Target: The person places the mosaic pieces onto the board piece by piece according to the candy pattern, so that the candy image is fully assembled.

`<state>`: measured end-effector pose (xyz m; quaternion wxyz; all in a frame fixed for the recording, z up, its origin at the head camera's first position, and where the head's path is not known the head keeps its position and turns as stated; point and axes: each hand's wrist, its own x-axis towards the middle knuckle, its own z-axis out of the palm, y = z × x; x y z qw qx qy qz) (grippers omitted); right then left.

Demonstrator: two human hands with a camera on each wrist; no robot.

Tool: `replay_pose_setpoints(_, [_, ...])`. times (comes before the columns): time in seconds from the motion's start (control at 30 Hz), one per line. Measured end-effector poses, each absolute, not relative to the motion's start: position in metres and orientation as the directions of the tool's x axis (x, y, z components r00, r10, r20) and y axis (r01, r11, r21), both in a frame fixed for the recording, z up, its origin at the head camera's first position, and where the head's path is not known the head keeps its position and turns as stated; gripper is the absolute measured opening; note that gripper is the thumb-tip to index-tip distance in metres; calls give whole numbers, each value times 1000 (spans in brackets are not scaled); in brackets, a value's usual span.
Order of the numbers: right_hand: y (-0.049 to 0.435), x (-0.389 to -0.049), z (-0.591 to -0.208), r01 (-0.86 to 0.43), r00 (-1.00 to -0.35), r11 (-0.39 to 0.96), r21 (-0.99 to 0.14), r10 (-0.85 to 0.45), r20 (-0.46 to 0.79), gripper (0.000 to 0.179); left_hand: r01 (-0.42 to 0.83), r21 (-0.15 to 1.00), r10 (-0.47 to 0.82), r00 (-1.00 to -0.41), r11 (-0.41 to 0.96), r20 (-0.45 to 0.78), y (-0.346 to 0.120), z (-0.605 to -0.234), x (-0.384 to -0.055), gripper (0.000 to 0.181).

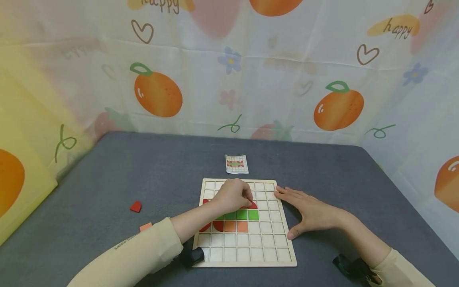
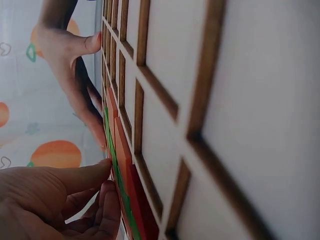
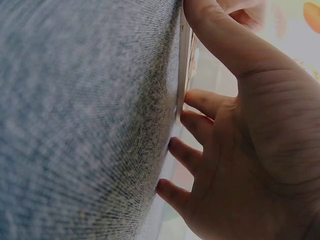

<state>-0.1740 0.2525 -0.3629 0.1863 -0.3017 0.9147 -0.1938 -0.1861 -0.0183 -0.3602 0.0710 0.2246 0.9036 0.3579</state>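
Observation:
On the table lies a wooden grid board (image 1: 244, 255) with white cells, filled in part with red, green and orange flat tiles. My left hand (image 1: 233, 195) reaches over its upper middle, and its thumb and fingertips pinch a red tile (image 1: 254, 205) at the right end of the top tile row. Below that row, green tiles (image 1: 253, 215) run across, then orange tiles (image 1: 242, 227) and red ones. Spread along the board's right edge, my right hand (image 1: 312, 209) touches it with thumb and fingertips; the right wrist view shows its fingers (image 3: 187, 155) extended.
A small pattern card (image 1: 236, 164) lies beyond the board. To the left are a loose red tile (image 1: 136, 206) and an orange tile (image 1: 146, 227), the latter partly behind the left sleeve. A printed curtain (image 1: 201, 79) hangs behind the dark table (image 1: 172, 159).

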Motion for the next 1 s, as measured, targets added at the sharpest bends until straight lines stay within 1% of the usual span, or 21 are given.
replay_pose_setpoints(0.13, [253,-174,-363,-478,-749,742,-470,-624,-223,118,354,675,456,-890,647,30,-18,-357,-185,9])
replay_pose_setpoints(0.33, [253,-174,-364,-479,-748,742,-469,-625,-224,118,345,703,462,-887,622,27,-27,-343,-184,4])
replay_pose_setpoints(0.53, [253,-174,-364,-479,-750,745,-464,-622,-224,119,310,721,459,-889,620,-13,-55,-317,-184,4])
replay_pose_setpoints(0.63, [253,-175,-364,-474,-752,748,-466,-619,-229,119,303,708,461,-887,638,-36,-73,-311,-185,4])
replay_pose_setpoints(0.8, [253,-175,-365,-474,-749,746,-468,-621,-232,119,293,676,481,-870,677,-105,-100,-313,-185,6])
replay_pose_setpoints(1.0, [253,-175,-365,-476,-751,750,-459,-618,-231,119,282,667,523,-831,690,-190,-130,-322,-182,6])
